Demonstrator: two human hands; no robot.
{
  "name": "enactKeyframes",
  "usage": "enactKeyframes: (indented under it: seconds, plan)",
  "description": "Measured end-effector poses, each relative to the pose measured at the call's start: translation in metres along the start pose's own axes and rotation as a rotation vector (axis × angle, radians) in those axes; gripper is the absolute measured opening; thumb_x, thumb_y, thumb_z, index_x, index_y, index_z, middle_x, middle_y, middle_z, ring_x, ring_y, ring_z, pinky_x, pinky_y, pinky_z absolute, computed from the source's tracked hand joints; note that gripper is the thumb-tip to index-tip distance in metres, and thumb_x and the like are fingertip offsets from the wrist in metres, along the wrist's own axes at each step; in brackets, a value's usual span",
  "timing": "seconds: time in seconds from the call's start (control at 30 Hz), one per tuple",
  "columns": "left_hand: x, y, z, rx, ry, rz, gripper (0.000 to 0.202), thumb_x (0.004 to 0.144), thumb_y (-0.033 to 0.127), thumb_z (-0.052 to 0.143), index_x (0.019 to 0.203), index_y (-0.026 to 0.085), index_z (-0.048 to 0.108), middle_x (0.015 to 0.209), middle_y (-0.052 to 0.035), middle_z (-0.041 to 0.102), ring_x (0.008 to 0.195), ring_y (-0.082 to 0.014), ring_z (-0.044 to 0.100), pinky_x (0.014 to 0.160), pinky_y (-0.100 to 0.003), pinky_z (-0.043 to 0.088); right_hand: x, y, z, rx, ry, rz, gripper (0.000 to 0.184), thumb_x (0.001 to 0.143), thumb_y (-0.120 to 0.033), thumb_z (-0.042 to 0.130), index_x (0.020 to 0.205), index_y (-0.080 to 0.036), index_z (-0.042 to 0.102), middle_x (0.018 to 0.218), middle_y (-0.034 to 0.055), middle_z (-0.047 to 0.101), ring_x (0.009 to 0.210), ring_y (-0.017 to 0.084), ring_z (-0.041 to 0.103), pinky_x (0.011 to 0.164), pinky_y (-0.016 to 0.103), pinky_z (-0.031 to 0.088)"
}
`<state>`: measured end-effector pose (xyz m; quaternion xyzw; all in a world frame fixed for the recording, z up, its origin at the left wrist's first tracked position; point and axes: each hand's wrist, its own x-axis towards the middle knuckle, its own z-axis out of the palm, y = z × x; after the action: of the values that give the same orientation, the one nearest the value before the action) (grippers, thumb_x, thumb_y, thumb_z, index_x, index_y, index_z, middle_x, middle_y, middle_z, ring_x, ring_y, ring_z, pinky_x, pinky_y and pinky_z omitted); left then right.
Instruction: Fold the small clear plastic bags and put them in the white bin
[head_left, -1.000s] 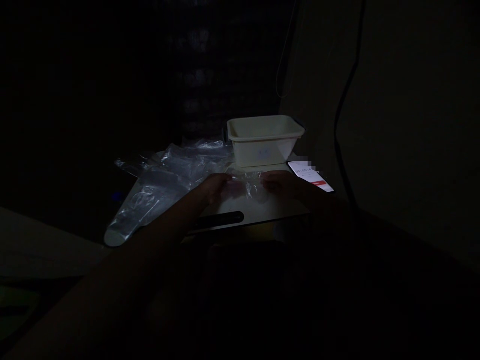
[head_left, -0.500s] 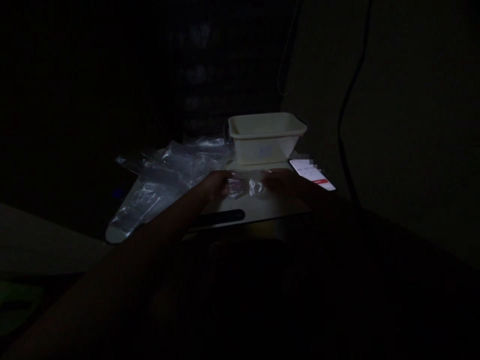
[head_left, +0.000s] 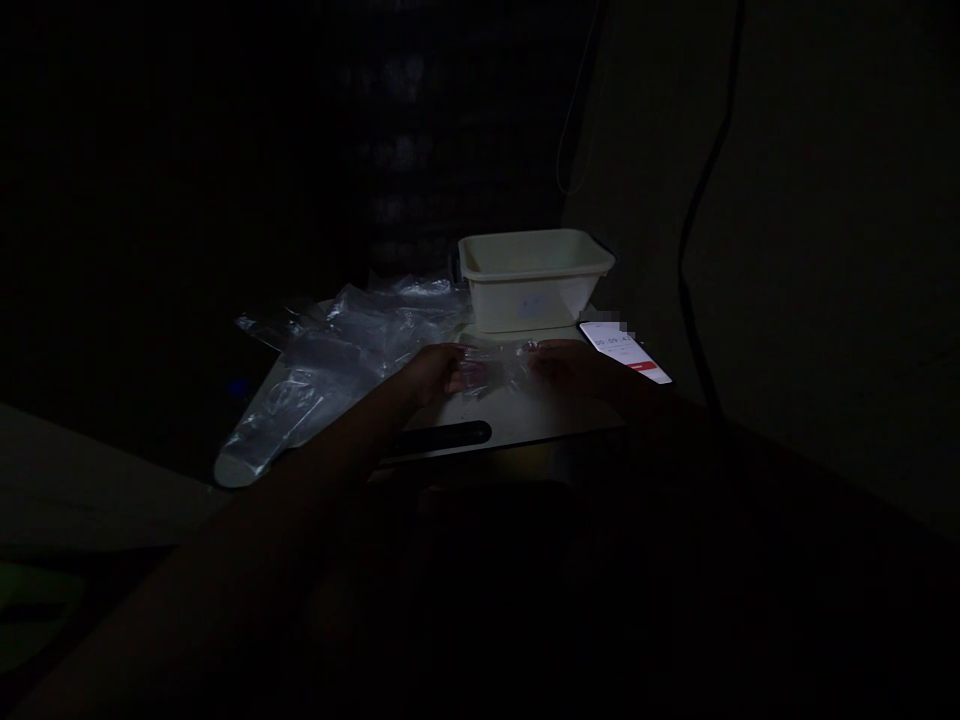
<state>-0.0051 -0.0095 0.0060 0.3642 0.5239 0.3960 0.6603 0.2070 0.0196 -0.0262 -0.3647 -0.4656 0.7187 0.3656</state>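
A clear plastic bag (head_left: 491,372) is stretched between my two hands above a pale board (head_left: 525,412). My left hand (head_left: 435,372) is closed on its left side, with some fingers showing through the film. On its right side my right hand (head_left: 559,362) pinches the plastic, though the fingers are very dark. More clear plastic bags (head_left: 322,360) lie loosely heaped to the left of my left hand. Just beyond my hands stands a cream plastic tub (head_left: 517,300).
A lit phone (head_left: 626,352) with a running timer lies to the right, close to my right hand. A dark slot (head_left: 446,436) runs along the board's near edge. A black cable (head_left: 682,260) hangs down the wall at right. Much of the room is too dark to make out.
My hands have stayed nearly in place. The bag between them has shifted a little, with less glare and fewer crumples showing. The whole view has moved very slightly.
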Motion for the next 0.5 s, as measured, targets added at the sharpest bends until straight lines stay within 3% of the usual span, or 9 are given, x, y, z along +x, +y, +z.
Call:
enactKeyframes:
  seconds: [0.23, 0.5]
  plan:
    - [-0.001, 0.0, 0.0, 0.017, -0.007, 0.021, 0.031, 0.07, 0.003, 0.036, 0.094, 0.014, 0.051, 0.052, -0.0002, 0.055, 0.045, -0.0102, 0.056, 0.045, -0.02, 0.046, -0.005, 0.001, 0.003, 0.031, 0.023, -0.028, 0.02, 0.069, -0.005, 0.048, 0.079, -0.017, 0.06, 0.063, -0.0007, 0.061, 0.058, 0.007, 0.056, 0.056, 0.017, 0.046]
    - [0.003, -0.006, 0.0, 0.088, 0.057, 0.066, 0.023, 0.064, -0.002, 0.035, 0.069, 0.014, 0.051, 0.049, 0.001, 0.052, 0.039, -0.0079, 0.05, 0.039, -0.017, 0.041, 0.003, 0.009, -0.007, -0.03, 0.028, -0.048, 0.013, 0.066, -0.006, 0.051, 0.067, -0.015, 0.06, 0.065, 0.0009, 0.062, 0.06, 0.007, 0.057, 0.06, 0.019, 0.046]
